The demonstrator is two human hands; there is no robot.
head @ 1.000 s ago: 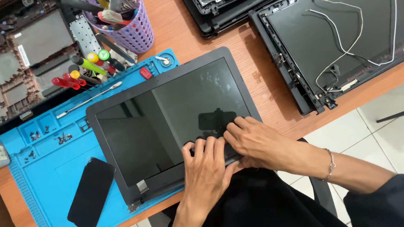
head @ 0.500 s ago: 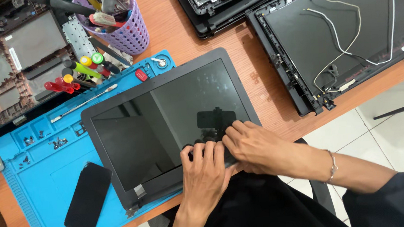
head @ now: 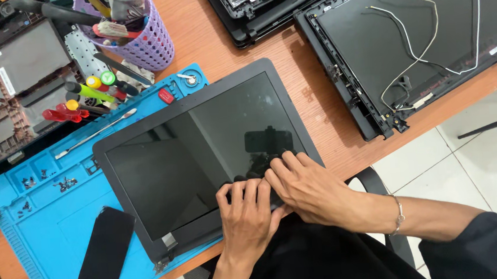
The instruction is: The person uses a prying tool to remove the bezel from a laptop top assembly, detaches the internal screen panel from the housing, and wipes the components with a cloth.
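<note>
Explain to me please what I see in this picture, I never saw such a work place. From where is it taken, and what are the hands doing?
The picture comes from a camera on the person's head, looking down at a wooden desk. The left hand and right hand press their fingertips on the near edge of a dark laptop screen panel; neither hand holds a tool. The panel lies on a blue repair mat, beside a black phone. Behind are coloured screwdrivers, a purple tool basket, and an opened laptop lid with loose wires.
</note>
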